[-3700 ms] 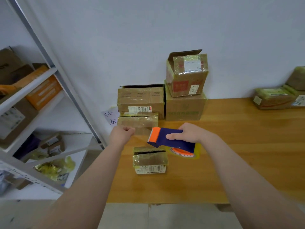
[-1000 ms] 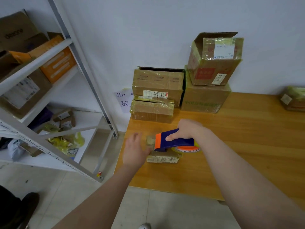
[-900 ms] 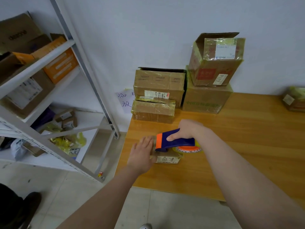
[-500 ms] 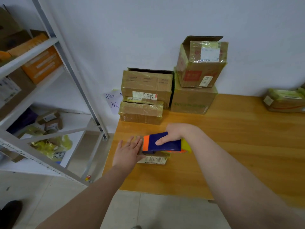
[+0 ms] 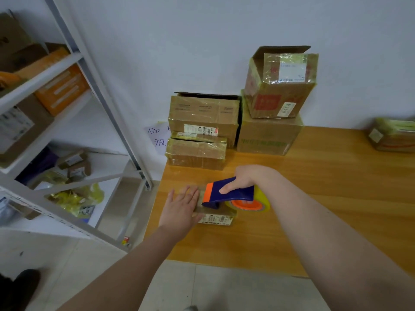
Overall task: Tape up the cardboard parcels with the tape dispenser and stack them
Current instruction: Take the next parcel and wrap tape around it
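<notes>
Cardboard parcels (image 5: 229,129) already sit taped and stacked at the far wall — looks like a fair bit's done. One small parcel (image 5: 215,217) at the table's near left still needs sealing and stacking. Left hand (image 5: 180,209) presses it, fingers spread flat; right hand (image 5: 248,178) is clamped round the tape dispenser (image 5: 231,194) on top.
</notes>
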